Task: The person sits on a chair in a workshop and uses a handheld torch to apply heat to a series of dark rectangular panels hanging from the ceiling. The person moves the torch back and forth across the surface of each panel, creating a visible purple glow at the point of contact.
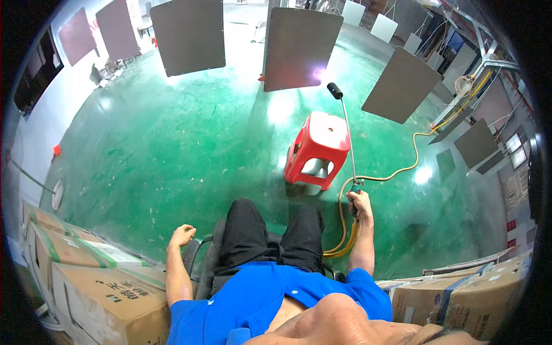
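Observation:
My right hand is wrapped round the green handle of a gas torch. From the handle a long thin metal tube runs forward to a black cylindrical nozzle. A violet-white glow shows just beyond the nozzle, at the lower right corner of a hanging dark grey panel. A yellow hose trails from the handle area across the floor. Empty and loosely bent, my left hand hangs beside the black chair I sit on.
A red plastic stool stands ahead, close left of the torch tube. More dark panels hang in a row across the far side. Cardboard boxes are stacked at left and right. The floor is glossy green.

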Motion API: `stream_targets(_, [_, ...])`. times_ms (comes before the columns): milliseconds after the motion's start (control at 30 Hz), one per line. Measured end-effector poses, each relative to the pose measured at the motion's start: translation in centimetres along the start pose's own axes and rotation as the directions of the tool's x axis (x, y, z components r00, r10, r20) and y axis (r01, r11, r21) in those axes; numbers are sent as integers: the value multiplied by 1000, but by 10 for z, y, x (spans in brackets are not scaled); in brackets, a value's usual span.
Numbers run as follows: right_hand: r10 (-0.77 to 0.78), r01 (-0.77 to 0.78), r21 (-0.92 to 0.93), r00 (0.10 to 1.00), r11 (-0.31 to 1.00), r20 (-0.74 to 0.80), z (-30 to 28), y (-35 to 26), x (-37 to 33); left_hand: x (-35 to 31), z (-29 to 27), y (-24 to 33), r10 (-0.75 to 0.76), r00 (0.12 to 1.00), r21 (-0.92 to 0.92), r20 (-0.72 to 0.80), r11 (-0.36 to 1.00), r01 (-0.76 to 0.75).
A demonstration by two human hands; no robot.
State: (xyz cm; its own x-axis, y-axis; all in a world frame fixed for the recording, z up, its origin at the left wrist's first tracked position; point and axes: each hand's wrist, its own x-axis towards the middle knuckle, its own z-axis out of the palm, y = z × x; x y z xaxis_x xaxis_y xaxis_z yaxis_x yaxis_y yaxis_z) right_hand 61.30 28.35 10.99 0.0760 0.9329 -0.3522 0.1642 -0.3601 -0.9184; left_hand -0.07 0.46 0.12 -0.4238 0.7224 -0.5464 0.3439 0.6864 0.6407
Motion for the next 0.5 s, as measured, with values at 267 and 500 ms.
stream_targets(267, [-147, 148, 122, 989, 981, -21, 4, -36, -5, 11, 2, -15, 8, 1000, -2, 14, 1000, -8])
stream_targets(500, [-203, 217, 130, 972, 967, -116, -14, -24, -46, -3, 0, 9, 22, 1000, 39, 15, 999, -23])
